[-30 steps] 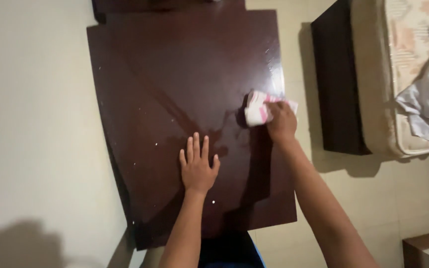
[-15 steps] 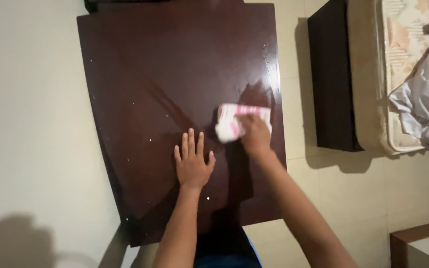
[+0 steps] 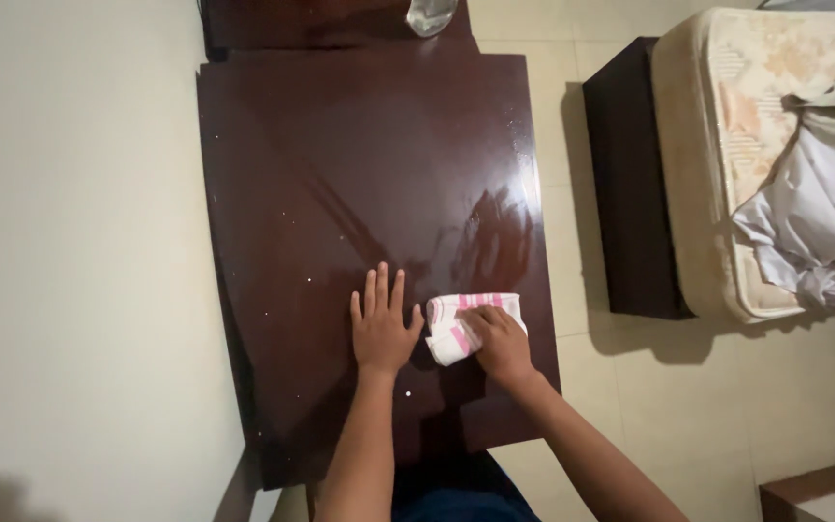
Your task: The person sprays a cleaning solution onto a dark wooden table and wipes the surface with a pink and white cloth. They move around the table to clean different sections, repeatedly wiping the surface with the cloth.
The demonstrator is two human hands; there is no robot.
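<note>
Pressing a folded white-and-pink cloth (image 3: pixel 464 324) onto the near right part of a dark glossy table (image 3: pixel 340 164), the right hand (image 3: pixel 500 340) curls over it; the left hand (image 3: pixel 382 327) lies flat, fingers spread, just left of the cloth.

Both hands on the counter, side by side

The left hand (image 3: pixel 381 332) lies flat on the dark glossy wooden counter (image 3: pixel 340 174); just right of it the right hand (image 3: pixel 498 340) rests on a folded white-and-pink striped cloth (image 3: pixel 456 322). Right of the counter stands a dark bench (image 3: pixel 632 184), then a bed (image 3: pixel 717 164) carrying crumpled sheets (image 3: pixel 814 232)
</note>
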